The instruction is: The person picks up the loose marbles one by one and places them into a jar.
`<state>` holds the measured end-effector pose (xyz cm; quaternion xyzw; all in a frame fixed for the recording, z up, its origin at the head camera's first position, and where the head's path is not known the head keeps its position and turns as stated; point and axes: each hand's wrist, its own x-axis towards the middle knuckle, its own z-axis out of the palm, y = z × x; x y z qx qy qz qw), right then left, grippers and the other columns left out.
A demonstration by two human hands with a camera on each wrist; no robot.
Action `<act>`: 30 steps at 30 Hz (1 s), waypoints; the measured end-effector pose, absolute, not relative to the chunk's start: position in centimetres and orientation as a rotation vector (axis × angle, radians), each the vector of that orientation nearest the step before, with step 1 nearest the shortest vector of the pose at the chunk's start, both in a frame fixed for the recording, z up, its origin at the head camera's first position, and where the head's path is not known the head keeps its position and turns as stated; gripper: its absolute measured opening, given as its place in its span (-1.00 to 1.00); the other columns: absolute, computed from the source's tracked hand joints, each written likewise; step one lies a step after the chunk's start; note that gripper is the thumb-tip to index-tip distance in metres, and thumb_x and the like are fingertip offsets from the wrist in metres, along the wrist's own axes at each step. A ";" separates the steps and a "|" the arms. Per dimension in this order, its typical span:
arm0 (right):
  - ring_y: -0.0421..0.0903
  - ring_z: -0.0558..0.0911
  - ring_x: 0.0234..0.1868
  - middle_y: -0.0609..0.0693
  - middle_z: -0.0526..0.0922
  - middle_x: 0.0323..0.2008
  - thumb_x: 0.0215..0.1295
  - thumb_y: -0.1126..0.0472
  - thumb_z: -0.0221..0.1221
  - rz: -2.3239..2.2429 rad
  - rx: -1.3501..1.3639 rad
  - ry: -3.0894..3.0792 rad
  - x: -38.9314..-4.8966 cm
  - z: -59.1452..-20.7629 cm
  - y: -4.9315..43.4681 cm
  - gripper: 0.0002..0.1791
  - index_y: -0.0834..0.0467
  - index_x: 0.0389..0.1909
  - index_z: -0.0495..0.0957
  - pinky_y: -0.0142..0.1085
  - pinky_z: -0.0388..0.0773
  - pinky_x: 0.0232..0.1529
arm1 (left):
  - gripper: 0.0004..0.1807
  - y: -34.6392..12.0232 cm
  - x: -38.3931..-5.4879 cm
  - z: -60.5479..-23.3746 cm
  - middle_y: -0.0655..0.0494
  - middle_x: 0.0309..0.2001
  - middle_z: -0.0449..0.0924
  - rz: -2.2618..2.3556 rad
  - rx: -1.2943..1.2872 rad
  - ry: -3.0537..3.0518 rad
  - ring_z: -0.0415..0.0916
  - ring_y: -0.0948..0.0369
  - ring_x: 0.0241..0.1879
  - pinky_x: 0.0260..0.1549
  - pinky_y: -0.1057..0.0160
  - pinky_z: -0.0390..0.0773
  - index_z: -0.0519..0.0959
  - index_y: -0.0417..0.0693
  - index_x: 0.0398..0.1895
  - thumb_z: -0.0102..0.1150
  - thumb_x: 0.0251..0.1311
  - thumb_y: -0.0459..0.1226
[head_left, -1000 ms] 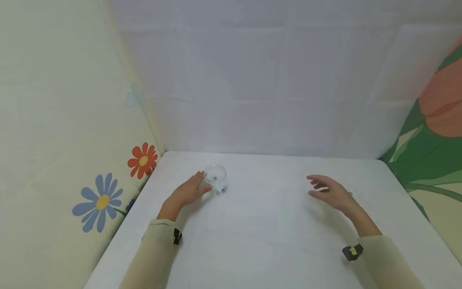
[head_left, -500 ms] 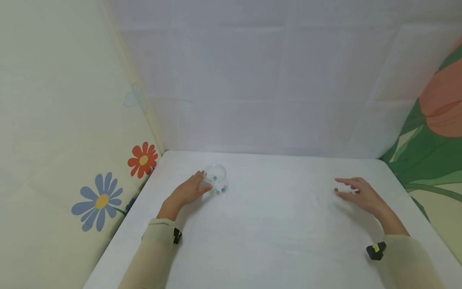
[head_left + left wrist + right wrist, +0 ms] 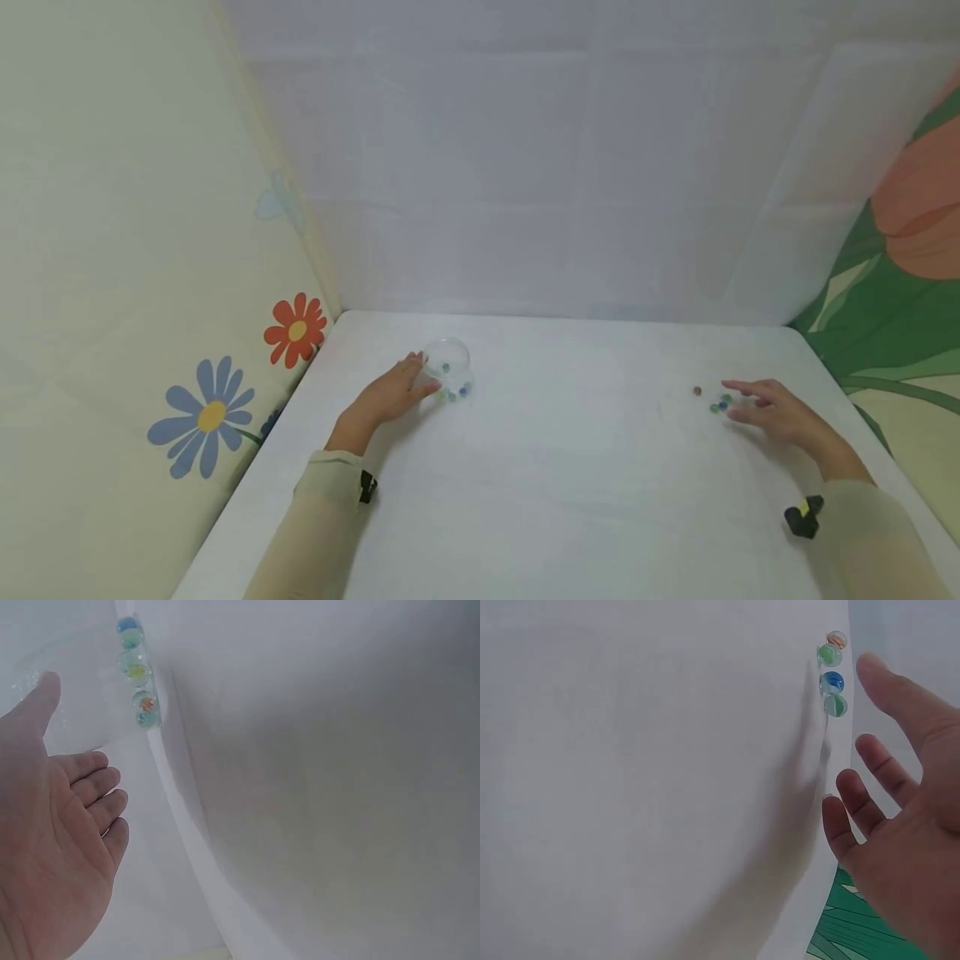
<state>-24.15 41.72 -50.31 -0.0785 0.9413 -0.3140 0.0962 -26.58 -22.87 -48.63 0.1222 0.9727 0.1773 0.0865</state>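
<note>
At the table's left, a clear cup [image 3: 447, 354] stands upright with several glass marbles [image 3: 137, 673] at its bottom. My left hand [image 3: 386, 396] is at the cup's near left side, fingers mostly extended, thumb in front of the wall; whether it presses on the wall cannot be told. Over on the right, my right hand [image 3: 780, 412] hovers with thumb and index finger apart beside loose marbles. These are a green-swirled one [image 3: 835, 705], a blue one [image 3: 832, 682], another green one [image 3: 829, 655] and an orange-striped one [image 3: 837, 640]. Nothing is between the right fingers.
The table [image 3: 555, 467] has a white cover and ends at a pale cloth backdrop [image 3: 525, 167]. Flower-printed cloth [image 3: 210, 417] hangs along the left side, and a leaf-and-tulip print [image 3: 900, 333] along the right. Each wrist wears a small black camera [image 3: 804, 517].
My right hand has moved to the right, from mid-table to the loose marbles, bringing them into view at its fingertips. The left hand and the cup have stayed in place.
</note>
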 end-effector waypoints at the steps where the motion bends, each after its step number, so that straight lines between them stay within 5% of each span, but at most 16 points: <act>1: 0.42 0.35 0.13 0.54 0.21 0.27 0.41 -0.01 0.25 -0.915 -0.242 2.794 -24.3 -50.4 41.8 -0.26 0.33 0.44 0.30 0.27 0.43 0.01 | 0.03 -22.9 -26.6 -48.7 -0.20 0.61 -0.11 0.527 0.362 2.897 -0.19 -0.11 0.60 0.54 -0.13 -0.06 -0.06 -0.28 0.60 -0.23 0.43 0.35; 7: 0.31 0.46 0.05 0.58 0.30 0.28 0.36 0.16 0.30 -0.820 -0.312 2.810 -25.9 -51.1 42.4 -0.33 0.37 0.38 0.36 0.09 0.50 -0.07 | 0.01 -22.8 -26.6 -48.6 -0.18 0.62 -0.11 0.549 0.348 2.888 -0.19 -0.10 0.61 0.54 -0.13 -0.06 -0.05 -0.25 0.61 -0.20 0.43 0.33; 14: 0.45 0.45 0.12 0.60 0.30 0.27 0.40 0.19 0.23 -0.790 -0.235 2.780 -26.9 -51.8 42.8 -0.39 0.36 0.38 0.36 0.29 0.48 0.04 | 0.00 -22.7 -26.4 -48.3 -0.19 0.61 -0.10 0.522 0.346 2.892 -0.19 -0.10 0.61 0.54 -0.12 -0.07 -0.05 -0.26 0.61 -0.21 0.44 0.32; 30: 0.51 0.42 0.16 0.56 0.41 0.23 0.41 0.22 0.17 -0.756 -0.194 2.822 -26.9 -51.8 42.3 -0.59 0.36 0.19 0.55 0.37 0.41 0.10 | 0.03 -22.7 -26.3 -48.6 -0.18 0.61 -0.09 0.525 0.331 2.895 -0.18 -0.10 0.60 0.54 -0.12 -0.06 -0.05 -0.23 0.61 -0.23 0.42 0.36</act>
